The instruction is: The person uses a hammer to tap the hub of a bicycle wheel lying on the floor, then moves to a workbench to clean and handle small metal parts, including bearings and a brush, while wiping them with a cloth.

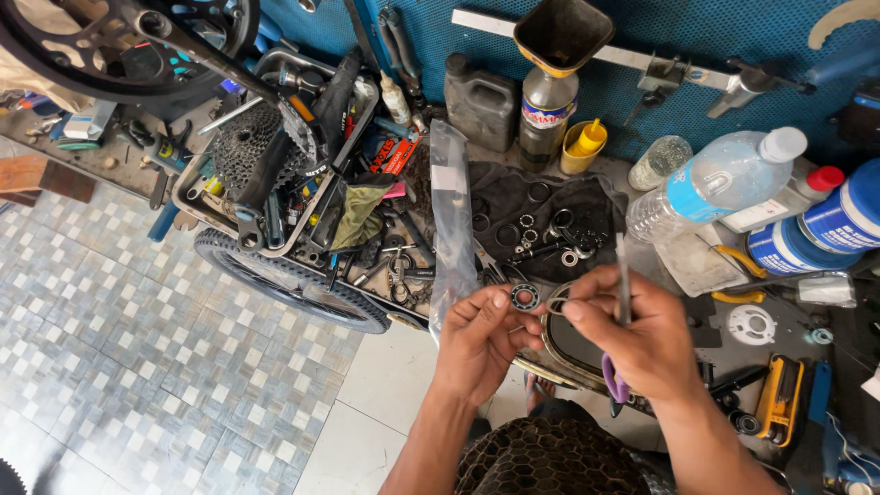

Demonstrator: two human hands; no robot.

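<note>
Bearing (524, 296), small and round, is pinched between the closed fingertips of the left hand (481, 335) above the cluttered workbench (697, 266); a thin ring (556, 301) and a slim tool (622, 280) are gripped by the right hand (632, 339).

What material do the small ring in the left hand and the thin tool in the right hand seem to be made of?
The small round bearing ring in the left hand looks like steel: grey, shiny, with a dark middle band. The thin straight tool in the right hand seems to be bare grey metal; its purple handle end looks like plastic or rubber.
</note>
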